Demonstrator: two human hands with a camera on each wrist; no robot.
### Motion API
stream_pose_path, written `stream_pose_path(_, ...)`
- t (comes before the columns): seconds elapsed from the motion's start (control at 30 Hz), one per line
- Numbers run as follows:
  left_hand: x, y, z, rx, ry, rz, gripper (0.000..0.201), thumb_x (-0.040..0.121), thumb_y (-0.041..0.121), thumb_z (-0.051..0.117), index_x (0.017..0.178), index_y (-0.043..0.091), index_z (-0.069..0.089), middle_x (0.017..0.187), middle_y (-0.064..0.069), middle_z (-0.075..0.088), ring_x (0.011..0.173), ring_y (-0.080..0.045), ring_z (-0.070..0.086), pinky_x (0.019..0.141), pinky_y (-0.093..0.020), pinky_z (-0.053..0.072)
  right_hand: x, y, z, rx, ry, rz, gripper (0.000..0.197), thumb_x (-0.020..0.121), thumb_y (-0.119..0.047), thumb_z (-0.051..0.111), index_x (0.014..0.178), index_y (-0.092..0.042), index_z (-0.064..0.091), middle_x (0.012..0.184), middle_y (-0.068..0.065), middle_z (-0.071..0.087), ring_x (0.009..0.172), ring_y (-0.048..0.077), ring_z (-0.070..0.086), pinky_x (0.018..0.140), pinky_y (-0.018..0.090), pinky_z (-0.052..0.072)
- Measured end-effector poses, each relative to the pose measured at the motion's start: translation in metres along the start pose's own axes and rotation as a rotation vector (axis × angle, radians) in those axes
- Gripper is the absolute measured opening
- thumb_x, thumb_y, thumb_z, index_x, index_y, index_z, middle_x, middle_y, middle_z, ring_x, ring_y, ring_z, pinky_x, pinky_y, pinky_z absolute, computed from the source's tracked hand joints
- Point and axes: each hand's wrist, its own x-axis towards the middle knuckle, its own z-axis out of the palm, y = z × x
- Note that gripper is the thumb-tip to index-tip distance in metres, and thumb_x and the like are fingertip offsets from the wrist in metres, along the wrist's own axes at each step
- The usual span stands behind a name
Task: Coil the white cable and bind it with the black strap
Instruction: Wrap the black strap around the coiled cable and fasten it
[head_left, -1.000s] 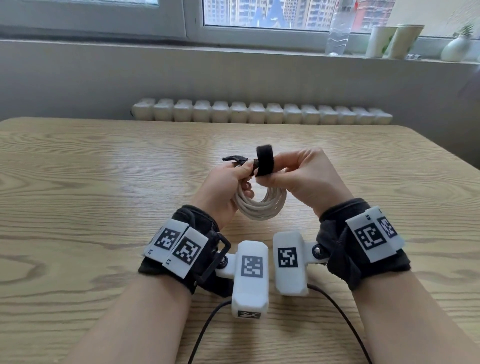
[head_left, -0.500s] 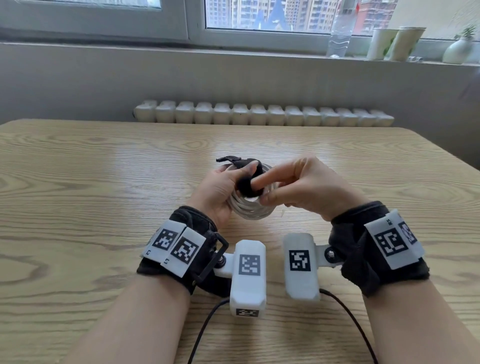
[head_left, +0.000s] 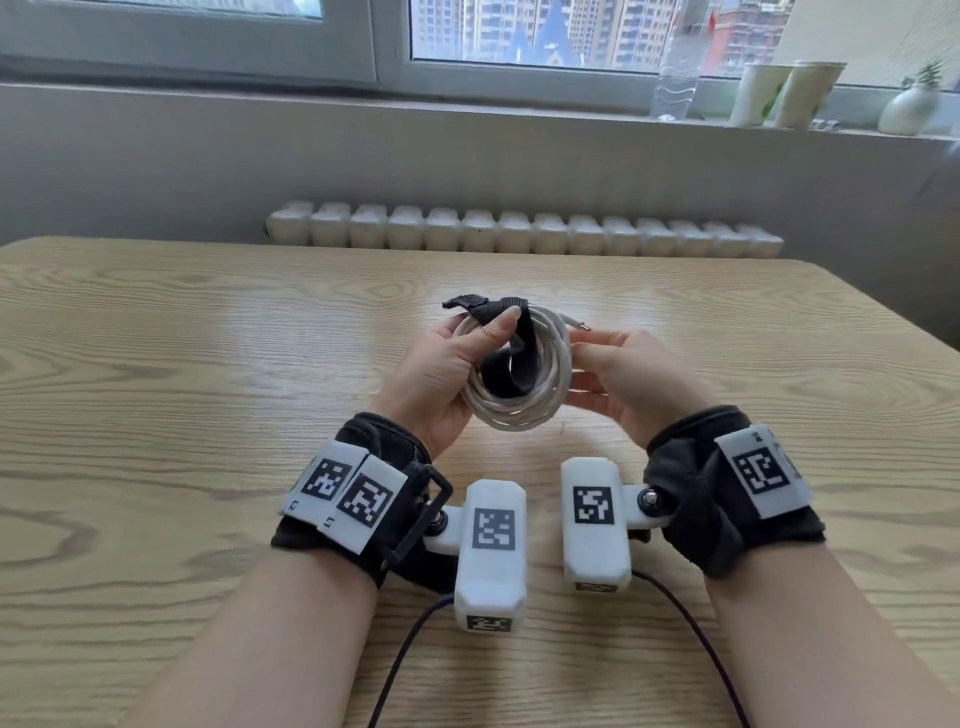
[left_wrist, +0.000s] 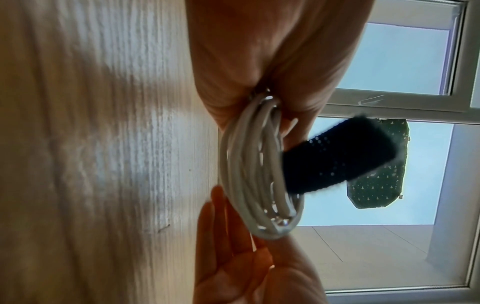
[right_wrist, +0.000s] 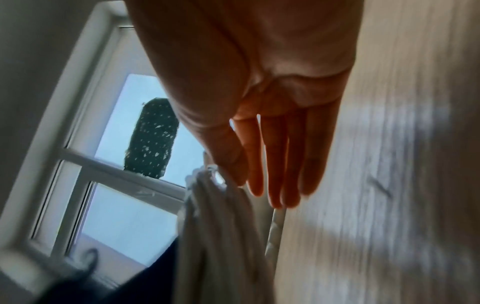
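Note:
The white cable (head_left: 540, 413) is wound into a coil held a little above the wooden table (head_left: 182, 364). My left hand (head_left: 467, 353) grips the coil's left side, its thumb pressing the black strap (head_left: 522, 358) onto the top of the coil. The strap runs down through the coil's centre in a loose loop, and one short end sticks out to the left. My right hand (head_left: 597, 364) has straight fingers that touch the coil's right side. In the left wrist view the strap (left_wrist: 337, 162) juts out of the coil (left_wrist: 249, 185). In the right wrist view, straight fingers (right_wrist: 272, 164) lie beside the coil (right_wrist: 221, 236).
The cable's plug end (head_left: 579, 325) pokes out at the coil's top right. A bottle (head_left: 675, 78), two paper cups (head_left: 784, 93) and a small vase (head_left: 909, 109) stand on the window sill behind the table. A radiator (head_left: 519, 234) runs along the wall. Dark camera leads (head_left: 405, 654) trail toward me.
My right hand has let go of the rolled strap and moved to the coil's right side with its fingers straight. The strap now hangs unrolled through the coil, pinned by the left thumb.

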Motion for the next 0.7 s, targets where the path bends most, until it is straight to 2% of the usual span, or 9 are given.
stream_pose_path(0.07, 0.0, 0.0, -0.001, -0.013, 0.008, 0.006, 0.005, 0.092, 0.006, 0.052, 0.089, 0.005, 0.057, 0.049, 0.006, 0.061, 0.044, -0.004, 0.059, 0.047, -0.016, 0.048, -0.001, -0.001, 0.002, 0.133, -0.083, 0.042, 0.014, 0.091, 0.001, 0.054, 0.097, -0.003, 0.066, 0.072, 0.005, 0.072, 0.059, 0.014, 0.07, 0.055, 0.022, 0.057)
stream_pose_path(0.13, 0.001, 0.0, -0.002, -0.037, 0.025, 0.013, 0.004, 0.09, 0.004, 0.054, 0.094, 0.003, 0.057, 0.052, 0.006, 0.063, 0.042, -0.003, 0.058, 0.045, -0.015, 0.046, -0.002, -0.001, 0.002, 0.203, -0.117, 0.057, 0.016, 0.091, -0.003, 0.054, 0.102, -0.003, 0.066, 0.076, 0.008, 0.072, 0.061, 0.016, 0.07, 0.057, 0.024, 0.058)
stream_pose_path(0.23, 0.003, -0.001, -0.003, -0.065, 0.037, 0.022, 0.008, 0.089, 0.002, 0.056, 0.096, 0.003, 0.058, 0.058, 0.005, 0.066, 0.045, -0.002, 0.06, 0.046, -0.015, 0.047, -0.002, -0.002, 0.001, 0.251, -0.156, 0.066, 0.019, 0.09, -0.027, 0.058, 0.094, -0.011, 0.069, 0.077, 0.004, 0.073, 0.066, 0.015, 0.07, 0.061, 0.024, 0.059)
stream_pose_path(0.3, 0.003, -0.002, -0.003, -0.075, 0.036, 0.023, 0.013, 0.087, 0.002, 0.058, 0.1, 0.002, 0.06, 0.068, 0.002, 0.07, 0.055, -0.004, 0.065, 0.053, -0.017, 0.051, -0.003, -0.001, 0.001, 0.296, -0.203, 0.078, 0.031, 0.08, -0.04, 0.062, 0.094, -0.013, 0.069, 0.08, 0.003, 0.072, 0.071, 0.015, 0.069, 0.071, 0.026, 0.059)
stream_pose_path(0.4, 0.004, -0.003, -0.004, -0.068, 0.042, 0.001, 0.027, 0.085, 0.005, 0.062, 0.111, -0.003, 0.058, 0.084, -0.005, 0.07, 0.072, -0.013, 0.067, 0.059, -0.021, 0.054, -0.004, 0.001, 0.006, 0.194, -0.212, 0.009, 0.018, 0.079, -0.018, 0.069, 0.096, -0.012, 0.069, 0.08, 0.002, 0.071, 0.071, 0.014, 0.067, 0.068, 0.023, 0.057)
stream_pose_path(0.5, 0.004, -0.006, -0.002, -0.051, 0.046, -0.02, 0.038, 0.082, 0.006, 0.065, 0.117, -0.005, 0.055, 0.099, -0.015, 0.067, 0.086, -0.024, 0.064, 0.066, -0.025, 0.056, -0.002, 0.004, 0.014, 0.072, -0.098, -0.077, 0.026, 0.076, 0.01, 0.067, 0.098, -0.004, 0.067, 0.082, 0.008, 0.07, 0.072, 0.018, 0.067, 0.065, 0.024, 0.058)
stream_pose_path(0.57, 0.005, -0.007, -0.001, -0.043, 0.032, -0.015, 0.034, 0.083, 0.003, 0.063, 0.115, -0.004, 0.056, 0.098, -0.013, 0.068, 0.083, -0.02, 0.068, 0.07, -0.027, 0.058, -0.001, 0.005, 0.016, 0.035, -0.057, -0.107, 0.028, 0.069, 0.012, 0.072, 0.094, -0.002, 0.069, 0.086, 0.013, 0.071, 0.077, 0.023, 0.069, 0.077, 0.033, 0.057)
stream_pose_path(0.6, 0.004, -0.007, 0.001, -0.039, 0.015, -0.014, 0.032, 0.084, 0.002, 0.062, 0.115, -0.004, 0.055, 0.096, -0.012, 0.067, 0.078, -0.017, 0.069, 0.065, -0.024, 0.057, 0.0, 0.006, 0.015, 0.018, -0.042, -0.118, 0.028, 0.065, 0.012, 0.075, 0.088, -0.004, 0.071, 0.082, 0.013, 0.072, 0.076, 0.023, 0.069, 0.079, 0.035, 0.057)
stream_pose_path(0.7, 0.002, -0.006, 0.004, -0.008, -0.015, -0.012, 0.03, 0.085, -0.002, 0.06, 0.114, -0.003, 0.053, 0.09, -0.01, 0.065, 0.06, -0.008, 0.067, 0.051, -0.018, 0.051, 0.001, 0.007, 0.015, -0.045, 0.014, -0.175, 0.029, 0.059, 0.014, 0.078, 0.078, -0.006, 0.072, 0.073, 0.007, 0.072, 0.068, 0.018, 0.069, 0.074, 0.03, 0.057)
